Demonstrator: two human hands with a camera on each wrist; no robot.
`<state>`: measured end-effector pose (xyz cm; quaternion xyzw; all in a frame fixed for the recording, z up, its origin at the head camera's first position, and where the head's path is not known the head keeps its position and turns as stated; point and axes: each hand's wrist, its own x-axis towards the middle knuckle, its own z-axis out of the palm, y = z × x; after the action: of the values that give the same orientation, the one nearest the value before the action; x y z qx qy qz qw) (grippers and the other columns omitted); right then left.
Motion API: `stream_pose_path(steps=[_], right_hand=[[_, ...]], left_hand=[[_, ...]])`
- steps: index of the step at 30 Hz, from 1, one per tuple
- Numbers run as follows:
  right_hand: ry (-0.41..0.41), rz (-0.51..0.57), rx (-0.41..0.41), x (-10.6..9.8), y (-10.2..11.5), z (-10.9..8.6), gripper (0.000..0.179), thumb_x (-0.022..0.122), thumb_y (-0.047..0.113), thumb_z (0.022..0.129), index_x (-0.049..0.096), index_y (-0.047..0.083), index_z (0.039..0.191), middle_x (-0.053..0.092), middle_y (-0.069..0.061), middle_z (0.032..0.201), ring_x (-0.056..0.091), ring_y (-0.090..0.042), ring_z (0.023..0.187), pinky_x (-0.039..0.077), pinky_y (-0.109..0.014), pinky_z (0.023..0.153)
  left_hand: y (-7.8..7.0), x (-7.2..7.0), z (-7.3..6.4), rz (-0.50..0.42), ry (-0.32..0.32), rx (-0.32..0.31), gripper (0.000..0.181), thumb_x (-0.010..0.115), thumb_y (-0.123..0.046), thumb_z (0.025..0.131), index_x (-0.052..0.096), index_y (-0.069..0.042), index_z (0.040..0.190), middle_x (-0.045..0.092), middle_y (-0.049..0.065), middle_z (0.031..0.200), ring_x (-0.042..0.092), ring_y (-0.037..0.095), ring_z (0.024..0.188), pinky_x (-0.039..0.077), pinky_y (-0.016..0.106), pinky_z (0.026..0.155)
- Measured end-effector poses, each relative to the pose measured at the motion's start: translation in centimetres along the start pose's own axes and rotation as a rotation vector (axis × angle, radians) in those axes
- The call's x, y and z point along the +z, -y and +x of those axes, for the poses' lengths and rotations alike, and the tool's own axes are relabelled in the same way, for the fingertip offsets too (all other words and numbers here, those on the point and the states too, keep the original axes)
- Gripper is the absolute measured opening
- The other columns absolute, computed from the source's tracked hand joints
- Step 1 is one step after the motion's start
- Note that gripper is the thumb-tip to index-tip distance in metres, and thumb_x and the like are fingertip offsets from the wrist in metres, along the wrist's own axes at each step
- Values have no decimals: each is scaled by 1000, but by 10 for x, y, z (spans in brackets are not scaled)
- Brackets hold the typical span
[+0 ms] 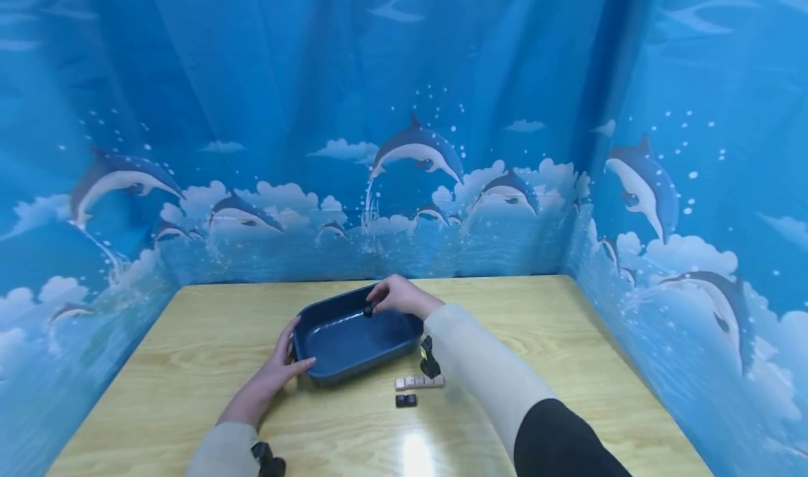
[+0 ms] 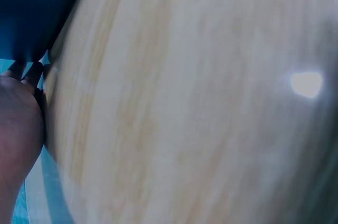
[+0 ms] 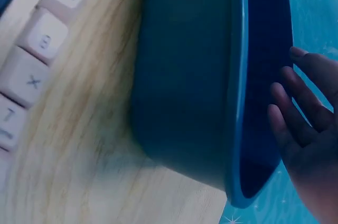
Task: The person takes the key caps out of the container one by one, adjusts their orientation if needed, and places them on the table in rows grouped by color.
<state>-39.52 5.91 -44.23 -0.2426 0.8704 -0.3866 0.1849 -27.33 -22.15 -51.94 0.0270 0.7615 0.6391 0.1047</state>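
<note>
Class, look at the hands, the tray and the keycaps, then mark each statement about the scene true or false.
1. The left hand touches the tray. True.
2. Both hands lie flat on the table. False: the right hand is over the tray, a small dark piece at its fingertips.
3. The pale keycaps form a row. True.
4. The pale keycaps are all blank. False: one shows an X.
5. The curtain shows dolphins. True.
6. No dark keycaps lie on the table. False: two dark keycaps lie there.
</note>
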Motion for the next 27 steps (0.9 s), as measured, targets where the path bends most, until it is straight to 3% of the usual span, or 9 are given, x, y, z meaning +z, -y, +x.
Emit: stream_pose_path(steps=[9, 18, 23, 27], right_hand=[[57, 5, 47, 0, -6, 14, 32, 71, 2, 87, 69, 2, 118, 71, -6, 105, 65, -16, 95, 54, -37, 86], [75, -89, 87, 14, -8, 21, 33, 76, 6, 84, 72, 11, 116, 69, 1, 113, 61, -17, 107, 52, -29, 85], [77, -84, 128, 17, -5, 25, 32, 76, 4, 83, 73, 10, 114, 69, -1, 111, 63, -16, 101, 53, -29, 81], [93, -60, 145, 16, -2, 26, 30, 74, 0, 83, 73, 8, 112, 71, -2, 107, 65, -15, 94, 55, -30, 78]], left_hand=[[0, 2, 0, -17, -11, -7, 100, 70, -8, 89, -1, -25, 158, -4, 28, 158, -4, 49, 143, -3, 64, 111], [3, 3, -3, -16, -9, 6, 102, 71, -5, 88, -2, -22, 158, -4, 31, 157, -4, 50, 142, 0, 63, 112], [3, 2, -2, 3, -23, -35, 101, 72, -10, 88, 0, -27, 158, -7, 30, 157, -4, 50, 142, -1, 67, 109], [2, 0, 0, 4, -28, -33, 101, 72, -10, 88, 1, -27, 158, -6, 29, 157, -4, 49, 142, -2, 67, 109]])
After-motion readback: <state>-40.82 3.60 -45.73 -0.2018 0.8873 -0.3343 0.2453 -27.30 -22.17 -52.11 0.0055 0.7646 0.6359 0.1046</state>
